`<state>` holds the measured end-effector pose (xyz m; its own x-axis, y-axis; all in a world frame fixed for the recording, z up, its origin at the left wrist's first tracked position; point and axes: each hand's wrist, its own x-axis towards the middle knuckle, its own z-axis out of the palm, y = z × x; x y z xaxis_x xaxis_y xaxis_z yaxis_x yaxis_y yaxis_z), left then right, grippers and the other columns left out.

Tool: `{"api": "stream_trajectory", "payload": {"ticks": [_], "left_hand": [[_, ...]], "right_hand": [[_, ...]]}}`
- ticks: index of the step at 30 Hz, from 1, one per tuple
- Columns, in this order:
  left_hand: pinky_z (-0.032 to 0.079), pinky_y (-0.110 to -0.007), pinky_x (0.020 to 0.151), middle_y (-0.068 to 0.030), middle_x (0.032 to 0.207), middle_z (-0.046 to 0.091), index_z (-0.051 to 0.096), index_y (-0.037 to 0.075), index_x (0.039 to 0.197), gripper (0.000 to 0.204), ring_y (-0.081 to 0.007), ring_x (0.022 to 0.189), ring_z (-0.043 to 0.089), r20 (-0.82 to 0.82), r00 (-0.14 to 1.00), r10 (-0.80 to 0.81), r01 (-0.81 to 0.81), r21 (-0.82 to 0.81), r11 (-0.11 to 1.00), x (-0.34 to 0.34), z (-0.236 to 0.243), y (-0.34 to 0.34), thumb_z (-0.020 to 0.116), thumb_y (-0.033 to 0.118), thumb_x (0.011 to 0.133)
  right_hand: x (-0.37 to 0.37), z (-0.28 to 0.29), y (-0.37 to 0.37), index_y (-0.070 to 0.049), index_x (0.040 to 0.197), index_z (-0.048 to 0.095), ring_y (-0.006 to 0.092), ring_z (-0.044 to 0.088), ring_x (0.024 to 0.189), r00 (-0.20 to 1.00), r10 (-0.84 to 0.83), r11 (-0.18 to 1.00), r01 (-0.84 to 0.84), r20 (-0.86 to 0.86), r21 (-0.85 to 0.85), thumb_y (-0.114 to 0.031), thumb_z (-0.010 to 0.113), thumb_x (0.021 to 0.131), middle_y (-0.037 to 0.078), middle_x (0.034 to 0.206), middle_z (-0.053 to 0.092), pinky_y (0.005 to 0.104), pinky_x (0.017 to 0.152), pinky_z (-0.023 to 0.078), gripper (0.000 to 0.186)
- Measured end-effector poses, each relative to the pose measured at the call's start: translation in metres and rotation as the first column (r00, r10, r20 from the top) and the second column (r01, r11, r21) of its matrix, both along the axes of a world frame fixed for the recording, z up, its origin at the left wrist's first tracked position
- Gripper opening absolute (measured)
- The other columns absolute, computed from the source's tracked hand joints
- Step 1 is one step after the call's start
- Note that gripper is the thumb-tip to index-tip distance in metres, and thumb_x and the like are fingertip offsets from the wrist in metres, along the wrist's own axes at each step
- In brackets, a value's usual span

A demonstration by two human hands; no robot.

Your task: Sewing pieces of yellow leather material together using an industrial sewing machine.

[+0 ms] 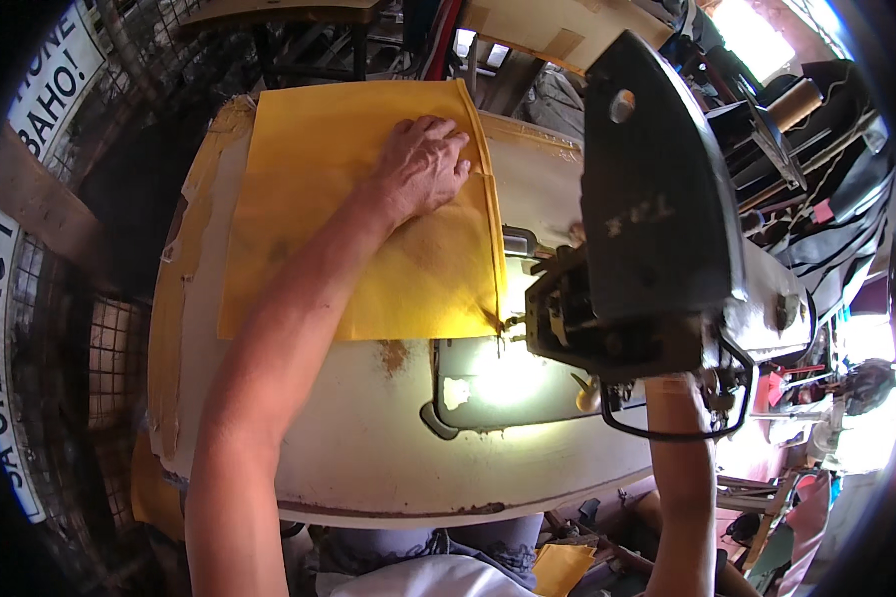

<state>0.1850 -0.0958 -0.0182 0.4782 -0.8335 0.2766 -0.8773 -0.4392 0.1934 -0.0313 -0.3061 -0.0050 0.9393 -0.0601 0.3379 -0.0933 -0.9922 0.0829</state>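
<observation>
A yellow fabric panel [319,199] lies flat on the worktable, with a folded seam along its right edge. My left hand [423,164] rests on it near the far right corner, its bent fingers closed on the cloth beside that seam. The panel's near right corner sits at the needle area of a dark sewing machine [657,199], lit by a bright lamp spot. My right forearm [682,488] reaches up behind the machine's front end; the machine hides my right hand and its fingers.
The pale worktable [358,458] has a worn, taped left edge. A metal plate [468,408] is set into it below the needle. A thread spool [794,104] stands at the upper right. Yellow cloth [562,567] lies below the table's front edge. Wire mesh [110,358] stands left.
</observation>
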Motion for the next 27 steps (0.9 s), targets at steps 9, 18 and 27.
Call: {"api": "stream_trajectory", "payload": {"ticks": [9,18,27], "left_hand": [[0.027,-0.043,0.121,-0.0145,0.150,0.046,0.054,0.004,0.141,0.055,-0.0298,0.142,0.039,-0.063,0.998,-0.025,0.027,0.032,0.999,0.004,-0.002,0.015,0.052,0.039,0.099],[0.028,-0.043,0.120,-0.0135,0.149,0.047,0.055,0.005,0.139,0.050,-0.0293,0.140,0.040,-0.035,0.998,-0.051,0.051,-0.014,0.999,0.003,0.003,0.001,0.052,0.035,0.100],[0.051,-0.045,0.091,-0.0178,0.108,0.068,0.065,0.005,0.109,0.018,-0.0359,0.104,0.065,-0.171,0.985,0.008,-0.075,-0.392,0.917,0.026,0.006,-0.011,0.054,0.009,0.095]], "right_hand": [[0.087,0.015,0.039,-0.007,0.105,0.061,0.0352,0.064,0.078,0.951,0.305,0.941,-0.308,0.038,0.144,-0.007,0.072,0.084,0.012,0.089,0.061,0.0440,0.068,0.052,0.024],[0.091,0.022,0.024,-0.008,0.101,0.062,0.0325,0.064,0.074,0.897,0.441,0.897,-0.441,0.004,0.000,-0.012,0.072,0.085,0.011,0.085,0.059,0.0424,0.066,0.052,0.019],[-0.173,-0.067,-0.028,-0.009,0.131,0.058,0.0287,0.057,0.123,0.950,-0.308,0.509,0.214,-0.056,0.834,-0.016,0.059,0.097,0.015,0.134,0.055,0.0376,0.093,0.057,0.034]]}}
